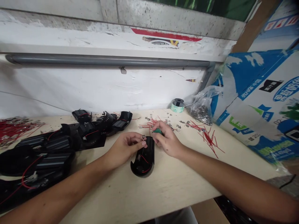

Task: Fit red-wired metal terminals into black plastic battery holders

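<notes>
A black plastic shell (148, 152) with a thin red wire inside lies on the table between my hands. My left hand (127, 144) is at the shell's upper left edge, thumb and fingers closed on a small metal clip (143, 137). At the shell's upper right, my right hand (167, 138) curls its fingers around a green-handled tool (158, 131). Most of the tool is hidden by the fingers, so its kind does not show. Just beyond my hands lies a loose pile of red wires (150, 123) with small metal pieces.
Several black shells (56, 141) crowd the table's left side. Red wires (16, 130) are heaped at the far left, others (209, 138) lie to the right. A tape roll (177, 105), a plastic bag of metal parts (201, 110) and a blue-white carton (261, 102) border the right side.
</notes>
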Tool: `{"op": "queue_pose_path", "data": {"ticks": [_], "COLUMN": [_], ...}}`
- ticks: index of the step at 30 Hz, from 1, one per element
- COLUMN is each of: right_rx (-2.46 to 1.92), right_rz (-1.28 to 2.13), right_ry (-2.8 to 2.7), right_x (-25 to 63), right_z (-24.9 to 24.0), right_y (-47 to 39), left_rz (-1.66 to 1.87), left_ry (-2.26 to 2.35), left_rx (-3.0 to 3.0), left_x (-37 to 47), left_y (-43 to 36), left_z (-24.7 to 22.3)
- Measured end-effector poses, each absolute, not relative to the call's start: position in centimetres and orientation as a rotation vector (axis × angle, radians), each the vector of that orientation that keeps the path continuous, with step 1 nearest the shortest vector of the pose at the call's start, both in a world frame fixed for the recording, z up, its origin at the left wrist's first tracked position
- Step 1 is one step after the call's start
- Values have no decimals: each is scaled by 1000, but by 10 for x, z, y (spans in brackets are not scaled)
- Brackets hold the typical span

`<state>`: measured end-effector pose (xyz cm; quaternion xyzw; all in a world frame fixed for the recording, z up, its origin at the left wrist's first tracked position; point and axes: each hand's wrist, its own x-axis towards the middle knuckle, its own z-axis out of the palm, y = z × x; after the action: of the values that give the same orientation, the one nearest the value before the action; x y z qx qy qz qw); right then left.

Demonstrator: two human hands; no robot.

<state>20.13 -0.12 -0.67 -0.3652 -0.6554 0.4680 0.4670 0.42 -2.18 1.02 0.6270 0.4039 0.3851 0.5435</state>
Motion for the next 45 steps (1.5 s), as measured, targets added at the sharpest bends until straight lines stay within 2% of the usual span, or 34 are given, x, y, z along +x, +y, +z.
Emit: {"op": "queue_pose_path", "data": {"ticks": [11,25,32,45], "right_rx": [-649,-651,-736,-762], "right_rz": [1187,1377,1107,1068], "right_ry": [-1581,-1527,-1661,-1921], "right_x": [198,196,196,195], "right_z": [-8,-1,-8,-6], "right_y": [-1,-6,-3,-3], "left_rz": [844,733,814,728], "left_ry": [1008,1075,1005,1101], "left_rx": [1560,1536,1608,1652], "left_x": [5,5,2,1], "left_y": [-28,-27,-20,-21], "left_z": [17,18,11,1]}}
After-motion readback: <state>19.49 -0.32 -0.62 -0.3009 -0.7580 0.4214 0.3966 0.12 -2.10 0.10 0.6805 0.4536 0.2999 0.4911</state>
